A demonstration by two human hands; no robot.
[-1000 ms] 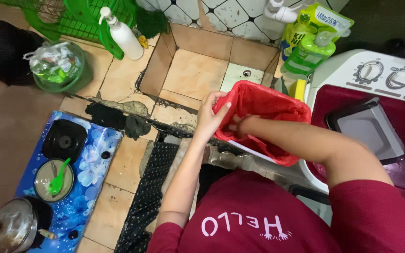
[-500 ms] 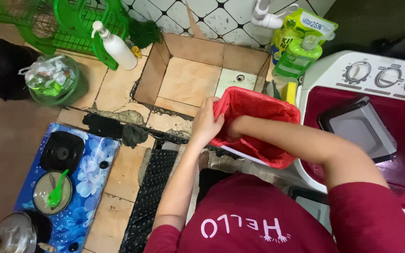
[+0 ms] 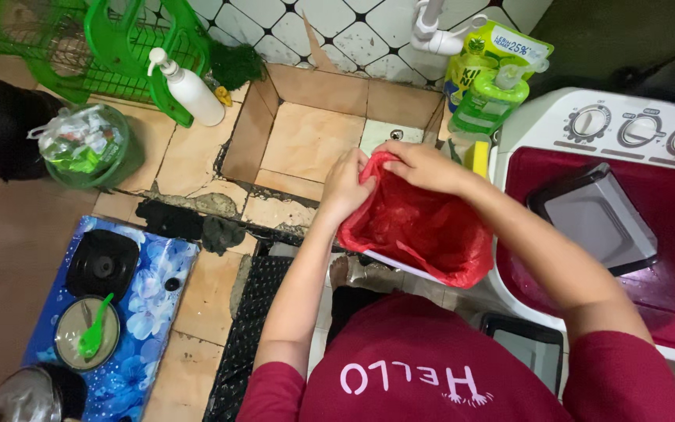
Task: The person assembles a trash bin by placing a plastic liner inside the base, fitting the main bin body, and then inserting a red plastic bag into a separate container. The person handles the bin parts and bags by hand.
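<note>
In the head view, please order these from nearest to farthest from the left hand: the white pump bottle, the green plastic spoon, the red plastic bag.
From the left hand:
1. Red plastic bag: gripped by this hand.
2. White pump bottle: upper left, beside the green rack.
3. Green plastic spoon: lower left, on a round lid.

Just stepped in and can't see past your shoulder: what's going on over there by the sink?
A person in a dark red shirt is working with both bare hands on a red plastic bag that lines a bin beside a red and white washing machine. The left hand and right hand pinch the bag's top edge, bunched together between them. Nearby are a tiled floor basin, green soap bottles and a white pump bottle.
</note>
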